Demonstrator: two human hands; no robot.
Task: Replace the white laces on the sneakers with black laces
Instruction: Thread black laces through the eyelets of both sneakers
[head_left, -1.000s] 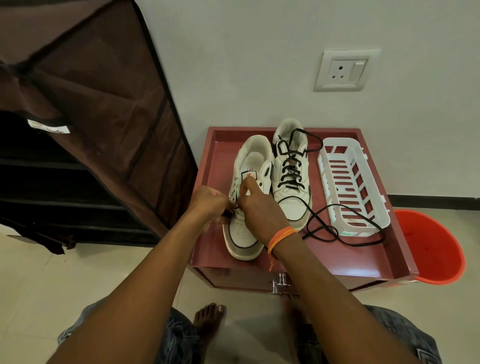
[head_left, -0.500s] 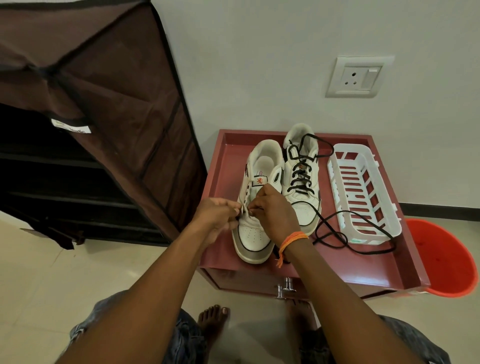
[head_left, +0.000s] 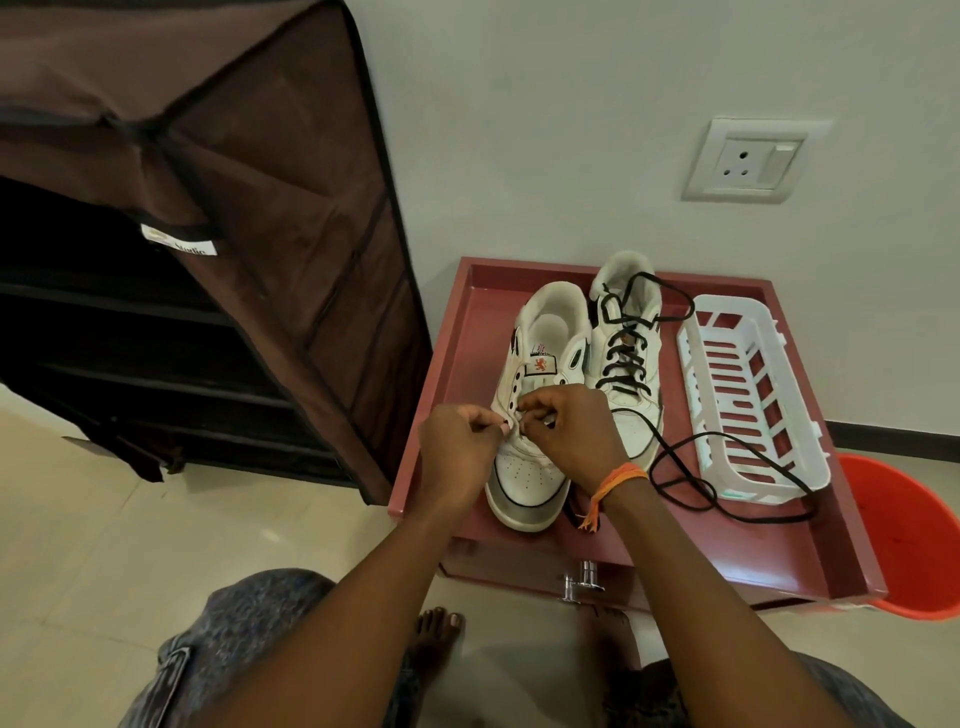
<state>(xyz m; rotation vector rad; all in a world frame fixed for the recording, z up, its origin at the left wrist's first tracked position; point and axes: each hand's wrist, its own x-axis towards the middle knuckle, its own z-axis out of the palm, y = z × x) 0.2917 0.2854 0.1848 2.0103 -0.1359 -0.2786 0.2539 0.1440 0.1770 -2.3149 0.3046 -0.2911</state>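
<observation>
Both hands meet at frame centre over the left sneaker (head_left: 530, 457), whose long axis runs toe-down toward the lower frame. The left hand (head_left: 457, 447) and right hand (head_left: 571, 436) have fingers pinched together at its lower eyelets; on what, I cannot tell. The loose black lace (head_left: 727, 493) lies right of the right hand.

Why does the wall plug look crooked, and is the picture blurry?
Head view: the wide lens bends edges, so the wall socket and red table look slanted; mostly sharp, soft around the left hand and right hand on the sneaker; light is even.
</observation>
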